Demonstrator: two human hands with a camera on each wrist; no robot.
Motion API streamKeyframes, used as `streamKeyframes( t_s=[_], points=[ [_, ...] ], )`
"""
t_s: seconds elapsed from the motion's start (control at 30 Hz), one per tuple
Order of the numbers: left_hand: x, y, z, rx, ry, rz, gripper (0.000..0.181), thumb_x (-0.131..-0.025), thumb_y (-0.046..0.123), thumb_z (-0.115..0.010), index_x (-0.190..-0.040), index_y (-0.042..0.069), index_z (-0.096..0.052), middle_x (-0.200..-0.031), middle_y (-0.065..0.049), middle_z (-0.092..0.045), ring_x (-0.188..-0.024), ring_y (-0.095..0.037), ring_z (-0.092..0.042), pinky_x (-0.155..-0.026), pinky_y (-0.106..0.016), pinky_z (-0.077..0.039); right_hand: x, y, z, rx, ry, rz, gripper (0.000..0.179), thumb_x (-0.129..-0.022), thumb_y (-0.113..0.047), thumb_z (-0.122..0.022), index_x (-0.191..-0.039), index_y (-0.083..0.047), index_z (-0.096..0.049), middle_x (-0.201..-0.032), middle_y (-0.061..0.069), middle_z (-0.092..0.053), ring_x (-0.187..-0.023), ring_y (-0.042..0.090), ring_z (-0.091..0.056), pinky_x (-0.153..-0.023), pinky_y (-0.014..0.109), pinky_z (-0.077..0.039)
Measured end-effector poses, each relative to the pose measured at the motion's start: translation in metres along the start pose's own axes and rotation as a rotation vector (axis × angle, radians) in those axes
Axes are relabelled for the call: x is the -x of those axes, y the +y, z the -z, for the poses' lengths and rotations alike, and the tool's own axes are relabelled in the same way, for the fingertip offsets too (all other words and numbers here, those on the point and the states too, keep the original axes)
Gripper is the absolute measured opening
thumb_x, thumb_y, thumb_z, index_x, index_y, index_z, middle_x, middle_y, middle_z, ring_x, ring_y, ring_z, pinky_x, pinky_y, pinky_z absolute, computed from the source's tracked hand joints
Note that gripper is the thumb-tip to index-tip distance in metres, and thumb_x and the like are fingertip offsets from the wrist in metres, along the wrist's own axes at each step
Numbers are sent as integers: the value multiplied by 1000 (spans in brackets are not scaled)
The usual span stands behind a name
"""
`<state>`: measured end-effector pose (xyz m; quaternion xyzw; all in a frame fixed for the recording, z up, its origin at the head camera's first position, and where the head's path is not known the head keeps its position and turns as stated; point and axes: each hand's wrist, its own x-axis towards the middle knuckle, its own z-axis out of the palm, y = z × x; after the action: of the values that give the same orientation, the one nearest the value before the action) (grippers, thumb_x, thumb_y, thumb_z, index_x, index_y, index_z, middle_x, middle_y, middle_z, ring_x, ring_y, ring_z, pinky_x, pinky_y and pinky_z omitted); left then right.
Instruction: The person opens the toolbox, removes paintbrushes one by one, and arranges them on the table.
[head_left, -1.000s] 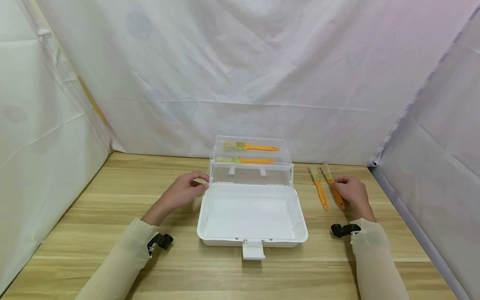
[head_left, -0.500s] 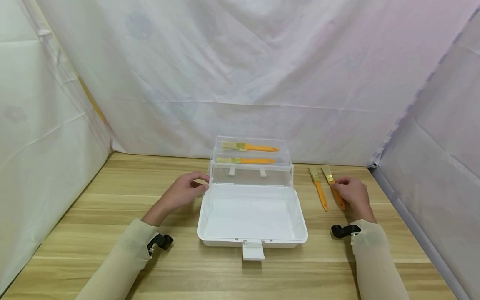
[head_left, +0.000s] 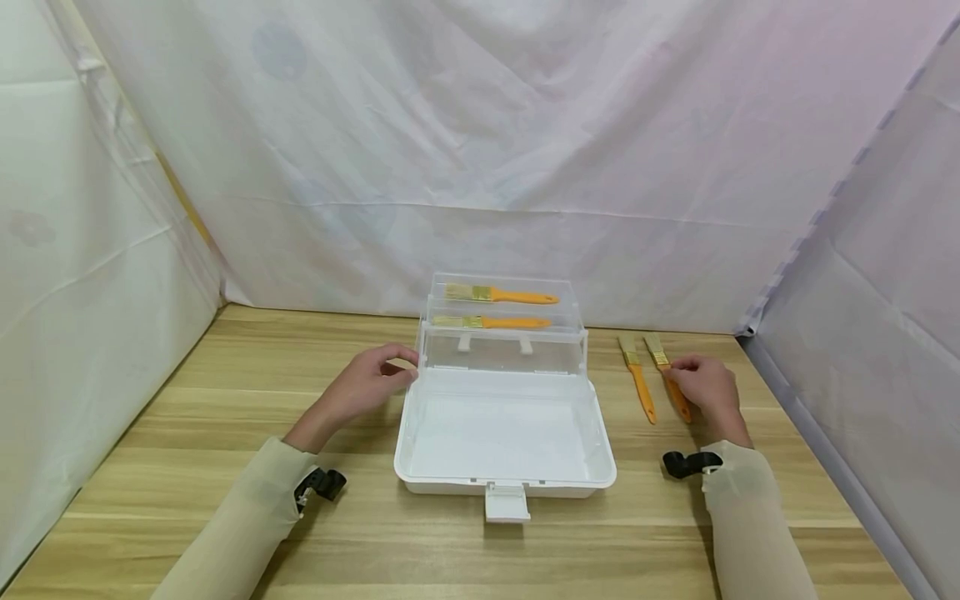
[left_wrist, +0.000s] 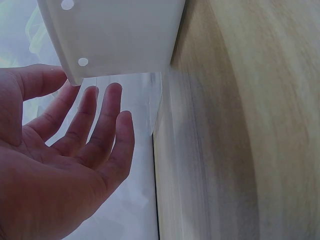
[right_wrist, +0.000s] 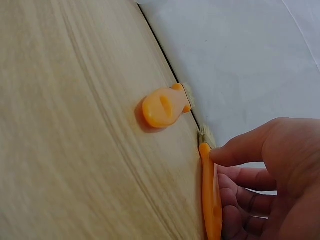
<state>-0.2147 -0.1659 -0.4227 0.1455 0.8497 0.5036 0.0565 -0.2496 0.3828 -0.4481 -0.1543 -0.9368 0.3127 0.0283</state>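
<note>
A white plastic storage box [head_left: 420, 482] stands open in the middle of the table, its clear tiered trays [head_left: 577, 312] raised at the back. Two orange-handled paintbrushes lie across these trays, an upper paintbrush [head_left: 525, 296] and a lower paintbrush [head_left: 517, 322]. At the box's rear left corner, my left hand [head_left: 367, 382] pinches the edge between thumb and index finger; its other fingers are spread. My right hand [head_left: 705, 385] pinches the handle of a paintbrush [right_wrist: 212, 195] at the table's right. Just left of it lies another paintbrush [head_left: 642, 392], bristles pointing away.
The wooden table [head_left: 225, 400] meets a white cloth [head_left: 480, 150] hung behind it and at both sides. A white latch [head_left: 507, 503] juts from the box's front. Black wrist mounts [head_left: 690, 463] sit at both sleeves.
The paintbrush in my right hand has turned slightly, its bristle end shifting a little nearer and to the right. My left hand has stayed at the box.
</note>
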Motion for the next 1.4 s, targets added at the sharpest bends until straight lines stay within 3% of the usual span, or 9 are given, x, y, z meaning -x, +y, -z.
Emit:
streamKeyframes(
  t_s=[0.5, 0.8, 0.93, 1.17, 1.4],
  points=[
    [1, 0, -1, -8, -4, 7, 25, -109, 18, -68, -130, 5, -74, -146, -18, -66, -123, -38, -72, -101, -54, -59, 5, -1, 6, -23, 27, 21, 40, -106, -29, -66, -125, 5, -74, -115, 24, -74, -90, 32, -66, -68, 35, -52],
    [2, -1, -1, -12, -2, -3, 25, -109, 18, -67, -130, 5, -73, -147, -18, -66, -123, -38, -72, -100, -54, -59, 9, -29, 17, -81, 10, 50, 48, -110, -40, -64, -136, 1, -70, -131, 24, -68, -109, 39, -64, -82, 43, -52],
    [2, 0, -1, -7, -2, 1, 25, -109, 18, -68, -130, 5, -73, -146, -18, -66, -123, -38, -72, -100, -53, -59, 17, -47, 22, -83, 13, 108, 50, -111, -43, -64, -135, 0, -70, -130, 23, -68, -111, 40, -63, -84, 45, -51],
    [1, 1, -1, 3, 0, 6, 25, -109, 18, -68, -130, 5, -73, -147, -18, -66, -123, -38, -72, -100, -53, -59, 34, -78, 24, -86, 53, 253, 39, -109, -35, -69, -127, -1, -75, -118, 20, -71, -102, 37, -65, -78, 43, -52],
    [1, 1, -1, 4, -2, 9, 26, -109, 18, -68, -130, 5, -73, -147, -18, -66, -123, -38, -72, -101, -54, -58, 42, -97, 17, -93, -57, 379, 33, -109, -32, -71, -124, -3, -76, -114, 16, -74, -97, 31, -66, -77, 38, -57]
  ],
)
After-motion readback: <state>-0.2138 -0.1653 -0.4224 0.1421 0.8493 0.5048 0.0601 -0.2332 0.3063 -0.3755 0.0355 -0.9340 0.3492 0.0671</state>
